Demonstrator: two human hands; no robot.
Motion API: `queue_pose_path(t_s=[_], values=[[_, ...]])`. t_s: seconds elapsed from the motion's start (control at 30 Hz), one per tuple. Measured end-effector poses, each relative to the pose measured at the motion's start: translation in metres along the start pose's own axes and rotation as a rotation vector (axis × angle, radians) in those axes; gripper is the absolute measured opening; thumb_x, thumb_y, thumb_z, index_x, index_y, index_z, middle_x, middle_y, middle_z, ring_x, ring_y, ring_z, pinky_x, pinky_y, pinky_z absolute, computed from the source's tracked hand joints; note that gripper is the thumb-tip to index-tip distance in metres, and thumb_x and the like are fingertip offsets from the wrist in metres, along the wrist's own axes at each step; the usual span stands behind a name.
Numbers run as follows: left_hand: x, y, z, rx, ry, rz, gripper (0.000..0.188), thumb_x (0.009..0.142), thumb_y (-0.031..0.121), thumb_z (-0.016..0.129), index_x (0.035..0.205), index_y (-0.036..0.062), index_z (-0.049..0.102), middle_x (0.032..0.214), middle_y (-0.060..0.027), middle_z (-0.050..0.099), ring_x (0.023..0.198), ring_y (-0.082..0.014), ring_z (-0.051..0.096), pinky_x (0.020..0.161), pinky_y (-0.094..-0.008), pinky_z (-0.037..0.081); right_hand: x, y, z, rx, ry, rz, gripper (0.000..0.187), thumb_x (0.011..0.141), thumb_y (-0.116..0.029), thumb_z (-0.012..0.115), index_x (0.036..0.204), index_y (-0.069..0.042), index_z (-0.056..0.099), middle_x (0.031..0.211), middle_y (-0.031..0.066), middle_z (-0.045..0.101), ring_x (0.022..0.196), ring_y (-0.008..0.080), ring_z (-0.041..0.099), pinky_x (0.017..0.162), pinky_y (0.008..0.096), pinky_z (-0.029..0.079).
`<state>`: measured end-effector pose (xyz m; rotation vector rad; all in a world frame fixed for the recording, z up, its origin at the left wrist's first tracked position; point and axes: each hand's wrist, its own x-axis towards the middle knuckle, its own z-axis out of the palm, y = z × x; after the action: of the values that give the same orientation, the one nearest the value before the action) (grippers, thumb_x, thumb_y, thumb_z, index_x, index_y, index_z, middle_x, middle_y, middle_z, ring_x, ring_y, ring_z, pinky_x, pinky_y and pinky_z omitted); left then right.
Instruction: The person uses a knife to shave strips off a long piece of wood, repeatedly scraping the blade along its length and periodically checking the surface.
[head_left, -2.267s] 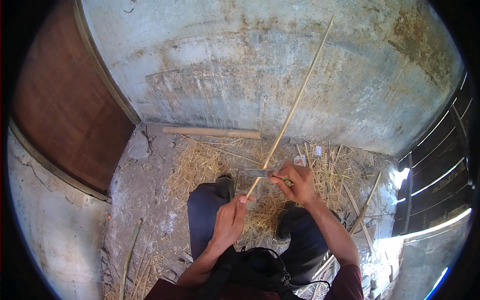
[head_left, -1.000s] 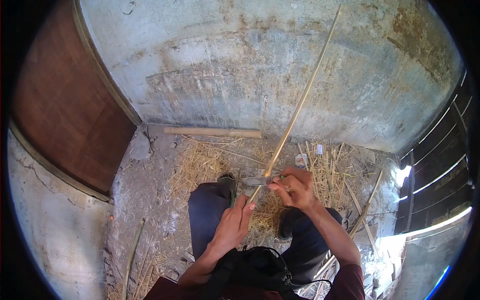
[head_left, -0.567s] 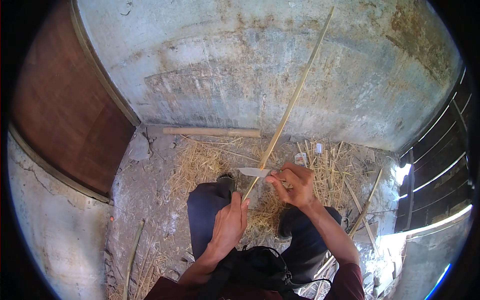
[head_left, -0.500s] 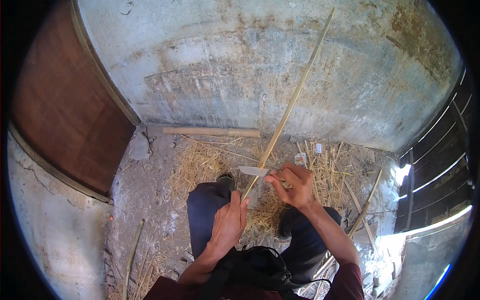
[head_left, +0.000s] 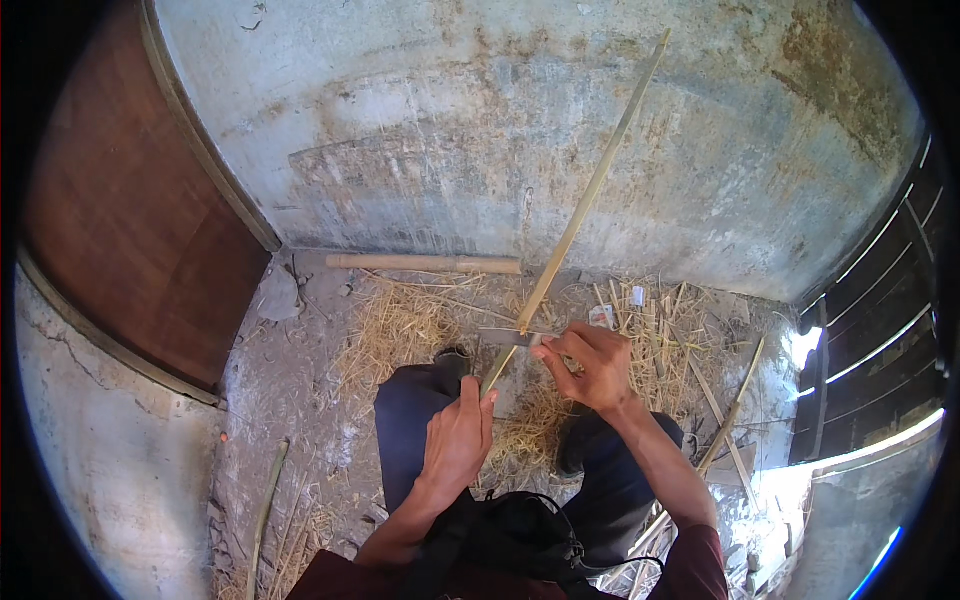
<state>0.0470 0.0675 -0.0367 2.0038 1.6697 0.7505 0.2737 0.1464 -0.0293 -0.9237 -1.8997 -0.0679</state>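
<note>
A long, thin bamboo strip slants up and away to the right in front of the wall. Its near end is gripped by my left hand, whose thumb and fingers are closed on it above my left knee. In my right hand is a knife, its handle mostly hidden by the fingers. The knife blade lies across the strip a little beyond my left hand, pointing left. Small curled shavings show on the strip just past the blade.
Pale shavings cover the floor around my feet. A bamboo pole lies along the wall's foot. Split bamboo pieces are scattered to the right, and a greenish stick lies at the left. A brown door panel stands at the left.
The bamboo strip has shifted slightly toward me, its far tip now lower. The knife blade has tilted so that its face shows narrower. Both hands stay nearly in place.
</note>
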Motion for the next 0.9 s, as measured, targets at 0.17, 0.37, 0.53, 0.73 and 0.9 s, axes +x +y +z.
queue_pose_path(t_s=[0.17,0.37,0.53,0.73,0.9], values=[[0.004,-0.001,-0.002,0.003,-0.007,0.007,0.023,0.117,0.025,0.052,0.114,0.0029,0.048,0.078,-0.0279,0.069,0.073,-0.0551,0.067,0.062,-0.0654,0.050,0.000,-0.002,0.000,-0.043,0.019,0.006,0.024,0.084,-0.019,0.095,0.080,-0.009,0.074,0.071,0.0059,0.065,0.054,0.0252,0.063,0.049,0.0375,0.045],[0.005,-0.004,-0.002,0.039,0.004,0.010,0.023,0.117,0.026,0.051,0.115,0.0029,0.049,0.077,-0.0284,0.068,0.073,-0.0551,0.067,0.062,-0.0652,0.049,0.001,-0.007,0.002,-0.081,0.036,0.020,0.022,0.085,-0.019,0.095,0.081,-0.010,0.075,0.073,0.0058,0.066,0.055,0.0253,0.064,0.050,0.0376,0.046],[0.008,-0.007,-0.003,0.057,0.003,0.021,0.024,0.117,0.026,0.051,0.112,0.0032,0.045,0.081,-0.0280,0.070,0.073,-0.0549,0.068,0.062,-0.0658,0.051,0.002,-0.008,0.005,-0.126,0.042,0.006,0.021,0.085,-0.019,0.094,0.083,-0.010,0.075,0.074,0.0058,0.068,0.057,0.0256,0.065,0.051,0.0382,0.047],[0.012,-0.005,-0.005,0.044,0.001,0.017,0.023,0.117,0.025,0.051,0.112,0.0034,0.045,0.082,-0.0281,0.070,0.074,-0.0550,0.068,0.063,-0.0661,0.051,0.004,-0.012,0.006,-0.172,0.051,0.027,0.022,0.085,-0.020,0.094,0.082,-0.010,0.074,0.074,0.0050,0.066,0.056,0.0251,0.064,0.050,0.0381,0.047],[0.005,-0.016,-0.003,0.043,0.013,0.016,0.023,0.117,0.025,0.052,0.113,0.0036,0.046,0.083,-0.0281,0.071,0.075,-0.0554,0.068,0.064,-0.0663,0.051,0.002,-0.012,0.011,-0.191,0.041,-0.009,0.022,0.086,-0.021,0.093,0.082,-0.012,0.074,0.074,0.0029,0.067,0.056,0.0243,0.065,0.051,0.0376,0.048]])
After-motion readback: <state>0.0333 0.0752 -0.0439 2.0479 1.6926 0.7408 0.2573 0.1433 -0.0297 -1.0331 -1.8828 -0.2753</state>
